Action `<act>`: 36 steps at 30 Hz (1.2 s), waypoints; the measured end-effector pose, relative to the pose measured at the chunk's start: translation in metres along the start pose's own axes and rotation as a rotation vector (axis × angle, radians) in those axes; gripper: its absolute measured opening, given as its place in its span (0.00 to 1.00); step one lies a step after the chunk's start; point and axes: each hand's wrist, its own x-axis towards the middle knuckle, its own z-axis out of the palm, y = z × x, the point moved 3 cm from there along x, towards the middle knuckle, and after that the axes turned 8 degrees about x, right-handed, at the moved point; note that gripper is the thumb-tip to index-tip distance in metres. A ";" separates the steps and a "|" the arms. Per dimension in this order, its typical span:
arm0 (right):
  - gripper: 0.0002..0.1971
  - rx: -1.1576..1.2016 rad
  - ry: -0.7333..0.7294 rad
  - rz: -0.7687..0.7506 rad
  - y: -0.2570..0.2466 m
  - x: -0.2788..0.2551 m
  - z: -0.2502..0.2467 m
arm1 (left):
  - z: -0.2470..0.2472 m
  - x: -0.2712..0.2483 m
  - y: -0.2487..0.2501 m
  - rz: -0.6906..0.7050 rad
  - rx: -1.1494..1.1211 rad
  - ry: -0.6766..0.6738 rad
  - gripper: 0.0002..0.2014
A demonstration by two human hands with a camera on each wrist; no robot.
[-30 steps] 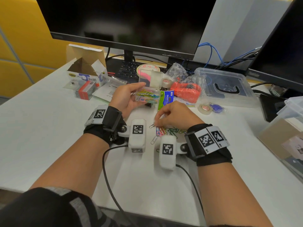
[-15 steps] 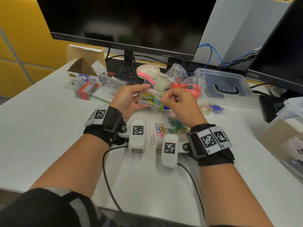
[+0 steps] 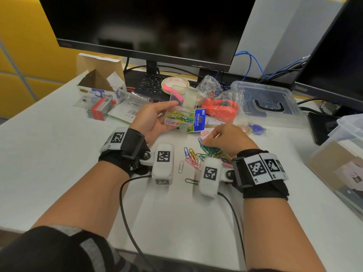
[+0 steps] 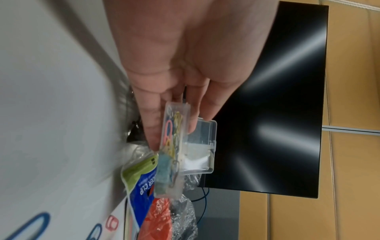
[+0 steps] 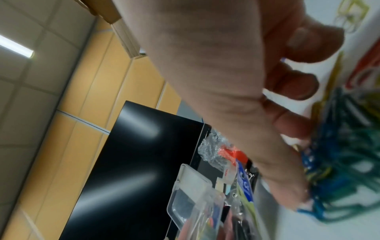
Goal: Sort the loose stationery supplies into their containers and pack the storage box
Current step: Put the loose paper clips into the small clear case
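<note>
A small clear clip box (image 3: pixel 179 116) is held above the white table (image 3: pixel 59 154) by the left hand (image 3: pixel 155 120), fingers curled beneath it and thumb laid along its far edge; its hinged lid (image 3: pixel 184 97) stands open, and coloured paper clips are seen inside. In the left wrist view the box (image 4: pixel 174 134) is pinched between thumb and fingers. Just right of the box, a blue binder-clip packet (image 3: pixel 199 119) lies on the table. Nearer the person than the box, a loose pile of coloured paper clips (image 3: pixel 206 152) is spread on the table. The right hand (image 3: pixel 227 139) is lowered onto this pile, its bent fingertips (image 5: pixel 296 194) touching the clips; whether any clip is actually pinched cannot be told. Right of the box, beyond an orange bagged item (image 3: pixel 220 108), a clear storage box (image 3: pixel 269 103) rests on the table.
</note>
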 end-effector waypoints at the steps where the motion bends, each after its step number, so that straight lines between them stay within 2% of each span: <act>1: 0.12 -0.002 -0.014 0.013 0.000 0.000 0.001 | 0.001 -0.001 0.000 -0.001 -0.002 0.001 0.16; 5: 0.06 -0.019 -0.024 -0.068 -0.008 0.000 0.007 | 0.006 -0.002 -0.003 -0.009 -0.004 -0.003 0.21; 8: 0.05 -0.005 0.015 -0.139 -0.012 0.000 0.006 | 0.008 -0.002 -0.004 -0.006 -0.001 -0.006 0.22; 17: 0.03 0.351 0.209 -0.234 -0.009 0.002 -0.009 | 0.006 -0.001 -0.004 0.011 0.014 -0.001 0.20; 22: 0.10 0.578 0.355 -0.354 -0.018 0.001 -0.013 | 0.010 -0.002 -0.006 0.004 0.069 -0.063 0.16; 25: 0.08 0.658 0.319 -0.418 -0.026 -0.001 -0.009 | 0.013 -0.002 -0.009 -0.019 0.115 -0.131 0.14; 28: 0.09 0.631 0.262 -0.447 -0.029 0.000 -0.004 | 0.016 -0.003 -0.011 -0.033 0.146 -0.199 0.11; 33: 0.07 0.514 0.225 -0.394 -0.027 0.002 0.003 | 0.013 -0.001 -0.012 -0.047 0.138 -0.199 0.14; 36: 0.04 0.488 0.236 -0.383 -0.026 0.001 0.000 | 0.013 -0.002 -0.011 -0.052 0.126 -0.182 0.12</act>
